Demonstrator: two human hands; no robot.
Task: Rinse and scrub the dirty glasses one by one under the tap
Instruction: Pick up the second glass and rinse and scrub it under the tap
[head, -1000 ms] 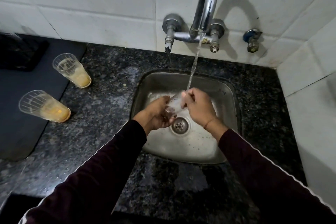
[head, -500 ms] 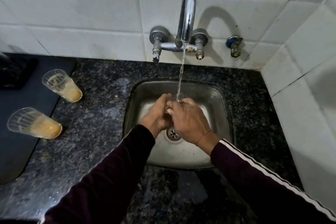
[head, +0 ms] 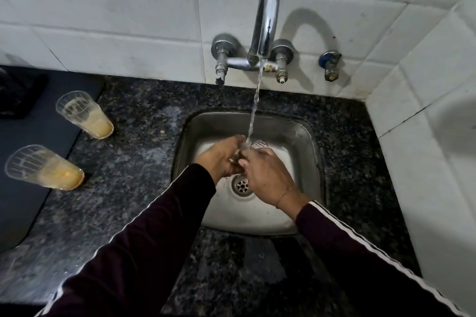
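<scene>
Centre of frame: one glass (head: 258,145) held over the steel sink (head: 307,141), under the running stream (head: 253,110) from the wall tap (head: 266,15). Only its ribbed rim shows, just right of the water and above the right hand; the rest is hidden by both hands.

Left hand (head: 221,158): wrapped round the glass from the left side, thumb edge up, knuckles toward the tap. Right hand (head: 268,177): back of hand toward the camera, fingers curled in against the glass from the lower right. Both hands clamped on the glass, touching each other at the fingertips. Whether any fingers are inside it cannot be told. Wrists meet over the drain (head: 242,185); both dark sleeves (head: 144,247) run up from the lower edge of the frame.

Step in hand, by my reading: rinse and rub of this glass.

- Keep the mouth tilted into the stream so water fills and spills, not just runs down the outside.
- Turn the glass in the left hand while the right rubs, so the ribbed wall gets covered all round.
- Wet glass likely slick; keep it low over the basin in case it slips.

Left of frame, on the dark speckled desk (head: 134,152): two dirty glasses waiting, upper glass (head: 85,114) and lower glass (head: 43,167), both with yellowish residue, at the edge of a black mat (head: 38,131). Well apart from the sink.
</scene>
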